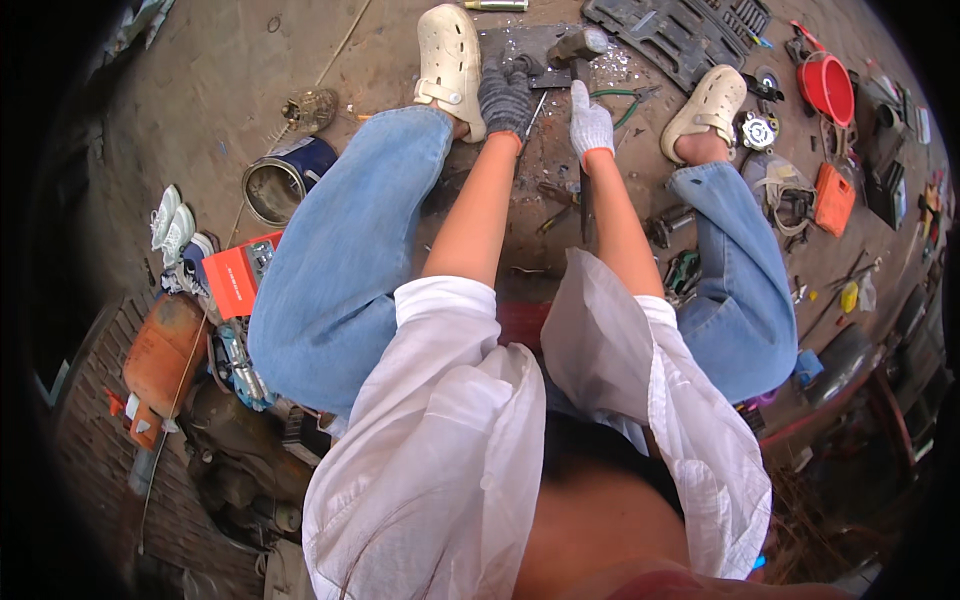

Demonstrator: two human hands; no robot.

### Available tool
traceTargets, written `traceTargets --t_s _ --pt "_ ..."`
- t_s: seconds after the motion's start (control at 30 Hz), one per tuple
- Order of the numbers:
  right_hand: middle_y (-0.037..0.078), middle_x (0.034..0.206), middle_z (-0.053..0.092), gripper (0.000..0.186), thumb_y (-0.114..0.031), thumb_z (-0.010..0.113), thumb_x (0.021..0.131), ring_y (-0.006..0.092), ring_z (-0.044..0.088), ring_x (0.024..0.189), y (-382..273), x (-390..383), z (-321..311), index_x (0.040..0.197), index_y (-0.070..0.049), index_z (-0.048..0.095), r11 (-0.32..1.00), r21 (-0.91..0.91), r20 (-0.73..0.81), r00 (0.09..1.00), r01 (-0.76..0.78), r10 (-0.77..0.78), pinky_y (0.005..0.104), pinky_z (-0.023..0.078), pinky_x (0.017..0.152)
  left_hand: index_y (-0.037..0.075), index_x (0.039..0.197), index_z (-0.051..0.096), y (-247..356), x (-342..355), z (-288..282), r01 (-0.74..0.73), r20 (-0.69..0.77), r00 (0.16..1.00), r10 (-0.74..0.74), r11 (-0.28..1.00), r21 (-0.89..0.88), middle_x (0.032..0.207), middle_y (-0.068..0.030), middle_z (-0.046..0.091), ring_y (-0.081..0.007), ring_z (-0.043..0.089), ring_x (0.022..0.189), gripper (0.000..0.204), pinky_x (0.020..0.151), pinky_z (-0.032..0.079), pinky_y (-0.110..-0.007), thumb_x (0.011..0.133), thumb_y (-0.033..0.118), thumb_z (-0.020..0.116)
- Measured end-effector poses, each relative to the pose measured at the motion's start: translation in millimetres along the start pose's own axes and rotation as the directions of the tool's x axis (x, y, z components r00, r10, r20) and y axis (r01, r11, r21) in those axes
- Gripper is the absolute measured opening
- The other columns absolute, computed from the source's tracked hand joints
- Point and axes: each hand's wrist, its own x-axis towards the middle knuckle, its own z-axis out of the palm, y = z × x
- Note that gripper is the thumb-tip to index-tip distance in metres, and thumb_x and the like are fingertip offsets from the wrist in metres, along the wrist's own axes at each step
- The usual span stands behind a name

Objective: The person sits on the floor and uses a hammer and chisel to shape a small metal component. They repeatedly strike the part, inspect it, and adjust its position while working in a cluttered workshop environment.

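My left hand (506,100), in a dark grey knit glove, is closed over the dark metal plate (547,78); what its fingers grip is hidden. My right hand (590,127), in a white glove with an orange cuff, grips the hammer (576,46) by its long dark handle, with the heavy head raised just above the plate. A thin rod (537,112) lies between the hands, and green-handled pliers (630,107) lie just right of the white glove. Small pale scraps are scattered around the plate.
My clogged feet flank the work. Around them lie an open tool case (665,35), a red bowl (826,85), an orange case (834,200), a blue can (275,185), shoes (170,218), a red box (232,280), a rusty orange cylinder (165,350) and several scattered tools.
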Motion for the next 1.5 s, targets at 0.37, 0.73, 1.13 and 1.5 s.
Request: traceTargets --t_s 0.37,0.73,1.13,1.5 --pt "0.03 0.11 0.048 0.09 -0.069 0.019 0.077 0.037 0.043 0.111 -22.3 37.9 -30.8 0.104 0.01 0.053 0.988 -0.156 0.143 0.99 0.019 0.003 0.0375 0.033 0.093 0.003 0.093 0.058 -20.2 -189.7 -63.3 0.216 0.13 0.943 -0.308 0.858 0.465 0.091 -0.0193 0.06 -0.0294 0.058 0.086 0.021 0.079 0.044 -0.036 0.075 0.014 0.055" --pt "0.019 0.105 0.055 0.088 -0.067 0.021 0.079 0.029 0.054 0.094 4.6 27.0 -32.7 0.113 0.009 0.047 0.983 0.035 0.056 0.983 -0.178 0.176 0.0337 0.042 0.077 0.005 0.098 0.052 -100.0 -183.0 -87.7 0.313 0.074 0.874 -0.48 0.674 0.669 0.112 -0.0241 0.045 -0.0381 0.046 0.102 0.025 0.082 0.04 -0.043 0.081 0.023 0.05" --pt "-0.007 0.044 0.026 0.056 -0.066 0.038 0.077 0.0055 0.025 0.034 29.7 12.8 -34.4 0.064 -0.012 0.046 -0.146 0.523 0.788 0.541 -0.84 -0.293 0.0205 0.022 0.034 0.004 0.09 0.055 27.5 -34.6 8.0 -0.32 0.25 0.938 0.24 0.876 0.361 0.109 -0.0213 0.047 -0.0354 0.046 0.1 0.029 0.082 0.041 -0.038 0.064 0.014 0.067" --pt "-0.006 0.053 0.033 0.043 -0.048 0.051 0.081 0.0044 0.032 0.039 24.4 -12.2 -41.5 0.071 -0.006 0.047 -0.52 0.167 0.543 0.518 -0.838 -0.661 0.0194 0.032 0.041 0.008 0.088 0.057 79.5 122.2 -27.2 -0.357 0.131 0.933 0.336 0.807 0.47 0.1 -0.0192 0.051 -0.035 0.054 0.082 0.029 0.073 0.045 -0.041 0.069 0.028 0.064"
